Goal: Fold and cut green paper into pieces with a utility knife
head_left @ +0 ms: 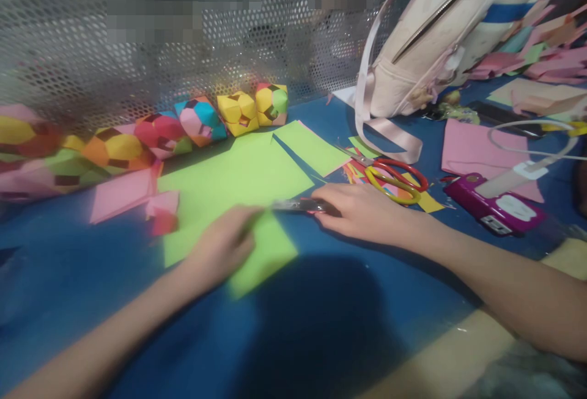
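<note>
Through the head camera, the only view I have, I see the left hand (224, 240) low over a light green sheet (220, 173), its fingers curled inward; blur hides the fingertips, so I cannot tell whether they grip the paper. My right hand (351, 208) is closed around a bladed tool (296, 204), dark at the grip, its grey blade pointing left toward the other hand. I cannot make out its exact type. The sheet lies on the blue tabletop (64, 258), between the hands and a row of folded paper balls (238, 113). A second green sheet (317, 147) sits just beyond the right hand. Scissors (364, 159) with red and yellow handles rest on paper scraps, near a purple device (486, 203).
</note>
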The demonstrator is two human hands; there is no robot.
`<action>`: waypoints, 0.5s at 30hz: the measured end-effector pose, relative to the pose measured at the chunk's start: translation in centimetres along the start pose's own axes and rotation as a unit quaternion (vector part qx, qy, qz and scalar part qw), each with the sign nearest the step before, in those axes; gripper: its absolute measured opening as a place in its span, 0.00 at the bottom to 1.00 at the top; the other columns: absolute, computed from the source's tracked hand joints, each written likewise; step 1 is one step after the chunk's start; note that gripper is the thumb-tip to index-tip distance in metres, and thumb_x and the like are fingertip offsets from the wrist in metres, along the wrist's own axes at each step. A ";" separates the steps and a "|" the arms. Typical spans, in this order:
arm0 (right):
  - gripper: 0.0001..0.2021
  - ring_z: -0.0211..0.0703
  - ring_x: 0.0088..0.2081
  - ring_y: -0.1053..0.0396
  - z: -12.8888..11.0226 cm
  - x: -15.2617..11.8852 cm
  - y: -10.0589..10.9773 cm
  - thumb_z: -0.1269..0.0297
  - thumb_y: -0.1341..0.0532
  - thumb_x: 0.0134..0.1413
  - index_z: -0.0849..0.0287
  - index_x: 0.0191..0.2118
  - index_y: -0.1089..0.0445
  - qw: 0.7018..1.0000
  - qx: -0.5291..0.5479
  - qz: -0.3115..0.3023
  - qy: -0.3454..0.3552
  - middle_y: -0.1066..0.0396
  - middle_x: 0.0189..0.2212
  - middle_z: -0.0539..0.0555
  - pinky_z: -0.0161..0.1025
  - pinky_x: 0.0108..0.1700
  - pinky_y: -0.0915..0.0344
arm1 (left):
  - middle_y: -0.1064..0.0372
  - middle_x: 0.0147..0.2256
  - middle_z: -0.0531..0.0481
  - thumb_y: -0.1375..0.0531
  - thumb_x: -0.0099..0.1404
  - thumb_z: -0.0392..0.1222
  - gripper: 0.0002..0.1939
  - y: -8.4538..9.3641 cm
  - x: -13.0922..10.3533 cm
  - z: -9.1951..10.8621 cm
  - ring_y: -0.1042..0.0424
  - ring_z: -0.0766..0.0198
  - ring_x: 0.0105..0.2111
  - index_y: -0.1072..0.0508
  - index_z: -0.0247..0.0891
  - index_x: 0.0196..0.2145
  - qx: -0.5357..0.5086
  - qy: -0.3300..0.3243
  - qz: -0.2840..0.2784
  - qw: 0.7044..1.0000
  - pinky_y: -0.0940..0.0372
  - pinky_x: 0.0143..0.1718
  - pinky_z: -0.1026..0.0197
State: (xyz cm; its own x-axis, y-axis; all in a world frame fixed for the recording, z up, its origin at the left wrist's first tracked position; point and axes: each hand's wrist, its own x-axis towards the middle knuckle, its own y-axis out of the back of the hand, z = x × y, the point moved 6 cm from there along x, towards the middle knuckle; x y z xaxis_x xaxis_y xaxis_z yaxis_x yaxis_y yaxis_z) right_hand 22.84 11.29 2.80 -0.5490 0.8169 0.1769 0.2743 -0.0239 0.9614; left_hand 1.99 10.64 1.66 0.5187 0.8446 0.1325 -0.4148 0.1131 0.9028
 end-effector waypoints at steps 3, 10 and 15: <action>0.13 0.52 0.43 0.26 -0.2 0.0 0.1 0.62 0.43 0.62 0.62 0.48 0.29 1.000 0.001 -0.003 0.003 0.24 0.42 0.58 0.42 0.39 0.34 | 0.28 0.44 0.40 0.52 0.63 0.34 0.21 0.0 0.0 0.1 0.27 0.55 0.44 0.32 0.33 0.52 -0.002 0.000 -0.003 1.000 0.30 0.45 0.53; 0.12 0.52 0.41 0.26 -0.3 -0.1 0.6 0.63 0.42 0.61 0.62 0.46 0.28 1.000 -0.011 -0.003 0.011 0.24 0.41 0.58 0.42 0.38 0.35 | 0.28 0.45 0.39 0.51 0.63 0.35 0.22 0.0 -0.1 -0.1 0.27 0.54 0.43 0.34 0.32 0.54 0.000 0.005 -0.001 1.000 0.30 0.45 0.52; 0.11 0.50 0.39 0.26 -0.2 -0.2 0.9 0.63 0.43 0.61 0.60 0.45 0.28 1.000 -0.017 -0.003 0.008 0.24 0.40 0.58 0.41 0.36 0.36 | 0.28 0.45 0.42 0.52 0.63 0.34 0.20 0.1 -0.1 0.1 0.28 0.55 0.44 0.32 0.35 0.52 -0.009 0.000 0.001 1.000 0.31 0.46 0.53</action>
State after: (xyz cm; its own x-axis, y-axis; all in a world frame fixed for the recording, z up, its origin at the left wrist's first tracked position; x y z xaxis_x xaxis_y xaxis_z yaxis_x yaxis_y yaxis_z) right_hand 23.07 11.00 3.64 -0.5635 0.8073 0.1753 0.2451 -0.0392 0.9687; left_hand 2.00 10.51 1.79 0.5172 0.8453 0.1342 -0.4295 0.1207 0.8949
